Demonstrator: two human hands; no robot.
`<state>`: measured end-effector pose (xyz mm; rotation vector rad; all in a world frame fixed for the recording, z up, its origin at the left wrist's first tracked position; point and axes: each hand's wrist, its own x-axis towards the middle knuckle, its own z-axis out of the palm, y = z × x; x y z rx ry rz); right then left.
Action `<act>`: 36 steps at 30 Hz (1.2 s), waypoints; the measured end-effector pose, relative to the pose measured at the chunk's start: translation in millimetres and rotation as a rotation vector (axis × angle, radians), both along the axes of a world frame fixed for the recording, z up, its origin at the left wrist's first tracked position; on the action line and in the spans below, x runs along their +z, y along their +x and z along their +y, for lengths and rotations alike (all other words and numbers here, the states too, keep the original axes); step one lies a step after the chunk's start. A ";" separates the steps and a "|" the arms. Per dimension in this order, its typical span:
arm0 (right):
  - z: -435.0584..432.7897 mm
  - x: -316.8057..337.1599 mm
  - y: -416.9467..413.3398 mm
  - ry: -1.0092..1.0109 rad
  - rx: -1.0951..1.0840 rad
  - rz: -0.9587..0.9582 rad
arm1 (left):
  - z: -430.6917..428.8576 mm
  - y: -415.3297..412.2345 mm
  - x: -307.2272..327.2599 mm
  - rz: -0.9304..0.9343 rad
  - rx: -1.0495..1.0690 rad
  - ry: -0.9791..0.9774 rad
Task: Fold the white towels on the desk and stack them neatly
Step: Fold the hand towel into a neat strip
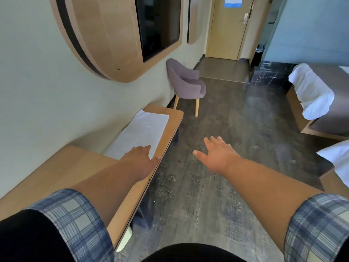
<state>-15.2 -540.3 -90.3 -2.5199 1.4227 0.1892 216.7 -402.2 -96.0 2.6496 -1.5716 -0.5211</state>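
The desk [75,167] is light wood and runs along the pale wall on my left; everything else I place from it. My left sleeve [75,220] is blue-grey plaid, rolled up over the desk's near part. On the desk's far part, close against the wall, the white towel [140,131] lies spread out flat and long. I see only this one towel on the desk. My left hand [140,158] lies over the towel's near end with fingers straight and together and the thumb out toward the desk's front edge. It grips nothing, and I cannot tell how hard it presses.

On the wall above the desk hangs a rounded wooden panel [105,40] with a dark screen [158,25] set in it. Past the desk's far end a grey-purple chair [187,84] on pale wooden legs stands by the wall.

To the right of the desk's front edge, my right hand [217,154] hangs in the air over the dark wood-pattern floor [236,120], fingers spread wide and palm down, holding nothing and touching nothing.

Well beyond the desk, at the end of the room, is a light wooden door [226,35] with a metal handle lock. A blue-and-white notice [233,1] is stuck to it, and its writing is too small to read. Across the floor from the desk, a bed [328,118] carries rumpled white linen [311,91]. My right sleeve [317,227] is the same plaid.
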 end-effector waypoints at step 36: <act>-361.1 -365.6 540.2 0.108 0.969 0.150 | -267.8 315.9 -350.0 0.178 0.860 0.110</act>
